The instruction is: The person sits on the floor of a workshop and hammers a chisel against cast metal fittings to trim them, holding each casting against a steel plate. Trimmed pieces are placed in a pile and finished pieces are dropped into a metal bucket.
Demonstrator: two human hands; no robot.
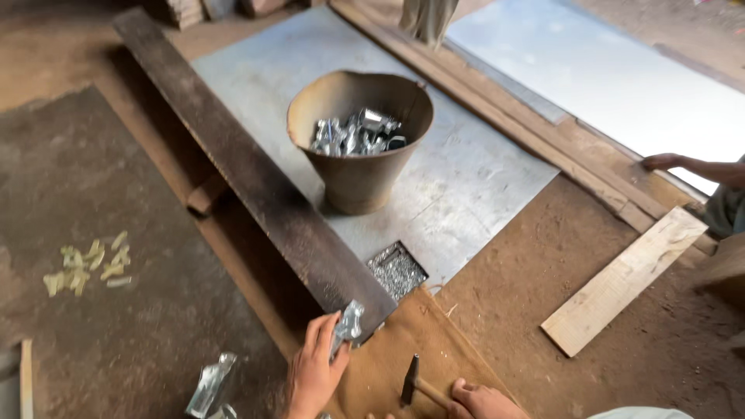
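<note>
Left hand [314, 371] low on the floor, fingers [322, 335] pinching a small shiny metal piece [348, 322] against the near end of the dark iron bar [256, 174]. Right hand [483, 402] closed round the wooden handle of a hammer [411, 382], head resting on the brown cloth [403, 349]. Just beyond, a small tray of nails [396, 271] at the near corner of the steel sheet [466, 178]. Farther up the sheet, a rusty bucket [359, 140] part filled with like shiny pieces, seemingly finished ones. Two more pieces [210, 386] on the floor left of the hand, probably waiting. At the right edge, another person's hand [664, 161] on a long wooden batten [543, 140]; a pale plank [625, 279] nearby.
</note>
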